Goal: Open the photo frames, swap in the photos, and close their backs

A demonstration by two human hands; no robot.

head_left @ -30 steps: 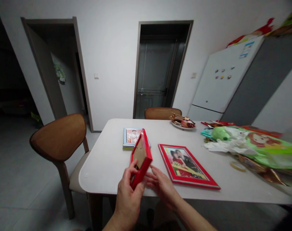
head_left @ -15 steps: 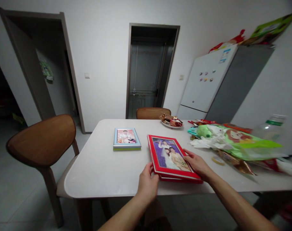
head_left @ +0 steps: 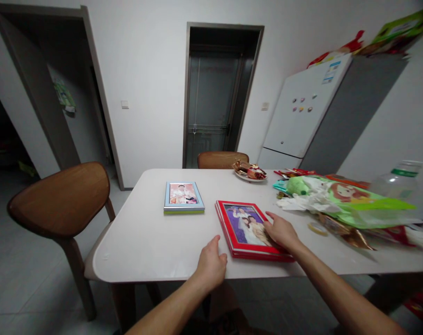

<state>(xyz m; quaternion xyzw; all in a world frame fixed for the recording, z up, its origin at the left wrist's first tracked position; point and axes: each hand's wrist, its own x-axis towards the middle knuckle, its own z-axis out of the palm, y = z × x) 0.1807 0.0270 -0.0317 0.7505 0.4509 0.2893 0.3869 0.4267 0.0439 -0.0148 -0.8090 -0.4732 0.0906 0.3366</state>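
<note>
A red picture frame (head_left: 236,239) with a photo of people in formal dress lies flat near the table's front edge, on a second red frame that shows as a thin layer beneath. My right hand (head_left: 281,235) grips its right side, thumb over the photo; the fingers beyond the edge are partly hidden. Just left of the frames, my left hand (head_left: 211,263) hovers with its thumb raised and fingers loosely bent, holding nothing. Farther left on the table, a light blue picture frame (head_left: 184,195) rests on a layer with a yellow-green edge.
On the right of the white table (head_left: 145,246) lie a green plastic bag (head_left: 354,197), crumpled tissue, a tape roll (head_left: 317,229) and a clear bottle (head_left: 398,181). A plate of wrapped items (head_left: 249,172) stands at the back. Wooden chairs (head_left: 63,197) flank the table.
The upper red frame has come down flush onto the lower one. My left hand has let go of its corner and drawn slightly away; my right hand stays at the right side.
</note>
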